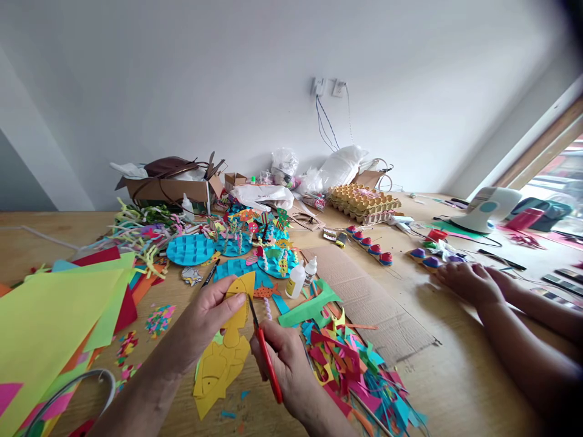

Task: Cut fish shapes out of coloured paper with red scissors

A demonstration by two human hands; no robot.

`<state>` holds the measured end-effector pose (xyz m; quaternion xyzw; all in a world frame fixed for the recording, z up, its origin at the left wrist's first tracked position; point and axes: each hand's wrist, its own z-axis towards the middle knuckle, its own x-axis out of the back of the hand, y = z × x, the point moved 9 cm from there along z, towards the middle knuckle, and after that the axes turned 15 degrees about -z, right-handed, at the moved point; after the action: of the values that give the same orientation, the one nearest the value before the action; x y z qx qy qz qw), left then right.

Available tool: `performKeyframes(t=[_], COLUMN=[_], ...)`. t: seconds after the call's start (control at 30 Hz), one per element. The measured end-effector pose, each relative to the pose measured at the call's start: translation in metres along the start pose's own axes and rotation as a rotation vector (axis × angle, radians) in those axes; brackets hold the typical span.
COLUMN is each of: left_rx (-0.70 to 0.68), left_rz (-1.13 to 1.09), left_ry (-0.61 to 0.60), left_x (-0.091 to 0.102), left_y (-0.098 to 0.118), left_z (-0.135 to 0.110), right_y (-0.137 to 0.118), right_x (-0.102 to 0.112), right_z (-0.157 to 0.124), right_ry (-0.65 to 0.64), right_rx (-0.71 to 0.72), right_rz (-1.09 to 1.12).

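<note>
My left hand [217,309] pinches a strip of yellow paper [221,364] with fish shapes drawn on it, thumb on top near its upper end. My right hand [283,352] is closed round a pair of red-handled scissors [268,363]. The blades meet the right edge of the paper, by the upper fish. The paper's lower part hangs over the table and shows another outlined fish with an eye. Just beyond the hands lie an orange paper fish [266,292] and a white glue bottle [296,280].
Paper scraps [350,370] heap up on the right by a cardboard sheet [364,291]. Coloured paper sheets [59,315] lie left. Blue decorated discs [190,249] and egg trays [364,203] stand farther back. Another person's hands [471,282] rest near painted egg-carton pieces [426,258] at right.
</note>
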<state>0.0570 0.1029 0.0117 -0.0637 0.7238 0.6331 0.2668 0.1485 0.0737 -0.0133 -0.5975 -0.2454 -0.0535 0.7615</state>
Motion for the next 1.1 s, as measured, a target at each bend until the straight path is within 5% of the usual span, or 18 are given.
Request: performKeyframes(t=[0.8,1.1], left_rx=[0.052,0.051], left_rz=[0.239,0.13], left_ry=[-0.098,-0.034], left_x=[0.003,0.002], left_y=[0.009,0.0], left_z=[-0.006,-0.005], right_y=[-0.001,-0.002], right_x=[0.0,-0.001], right_z=[-0.001,0.0], right_ry=[-0.035,-0.018], right_rx=[0.085,0.02], right_rz=[-0.174,-0.005])
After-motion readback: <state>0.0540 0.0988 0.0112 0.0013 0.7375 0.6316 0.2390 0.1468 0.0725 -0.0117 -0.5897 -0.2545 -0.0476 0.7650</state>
